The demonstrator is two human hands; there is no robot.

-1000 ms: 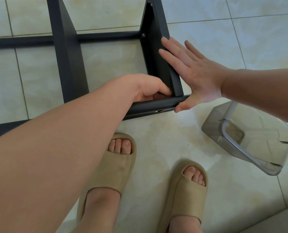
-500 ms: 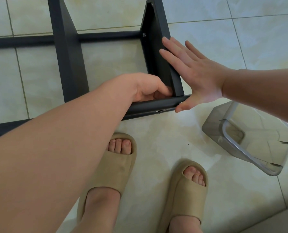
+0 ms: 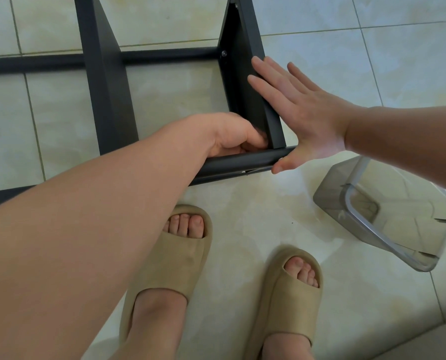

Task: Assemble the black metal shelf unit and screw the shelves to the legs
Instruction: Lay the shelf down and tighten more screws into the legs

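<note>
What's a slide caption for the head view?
Right hand flat against a black shelf panel; left hand curled at its corner joint with the bar.

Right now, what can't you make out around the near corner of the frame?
Head view only.
Left hand: fingertips curled into the corner and blurred; whether they pinch a screw is unclear.
Near rail: left part hidden under the left forearm.
Frame: upper part cut off by the top edge.
</note>
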